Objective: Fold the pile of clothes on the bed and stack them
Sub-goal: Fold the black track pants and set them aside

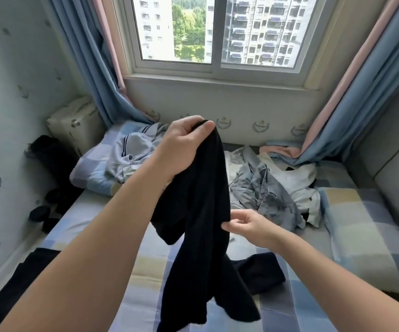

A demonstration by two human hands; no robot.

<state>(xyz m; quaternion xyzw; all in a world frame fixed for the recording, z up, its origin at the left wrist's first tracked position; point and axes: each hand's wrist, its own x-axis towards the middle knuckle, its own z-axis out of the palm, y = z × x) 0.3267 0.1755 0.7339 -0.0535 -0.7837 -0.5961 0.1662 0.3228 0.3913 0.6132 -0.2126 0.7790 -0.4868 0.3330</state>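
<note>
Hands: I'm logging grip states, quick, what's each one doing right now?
Left hand: closed, gripping the top of the black garment and holding it up.
Right hand: closed, pinching the same garment's edge lower down.

At top centre we see a sliding window [256, 32] bright with daylight. Blue-and-pink curtains [81, 56] hang at both sides. A pale crest-patterned wall [13, 68] stands left, a grey padded headboard [395, 159] right.
</note>
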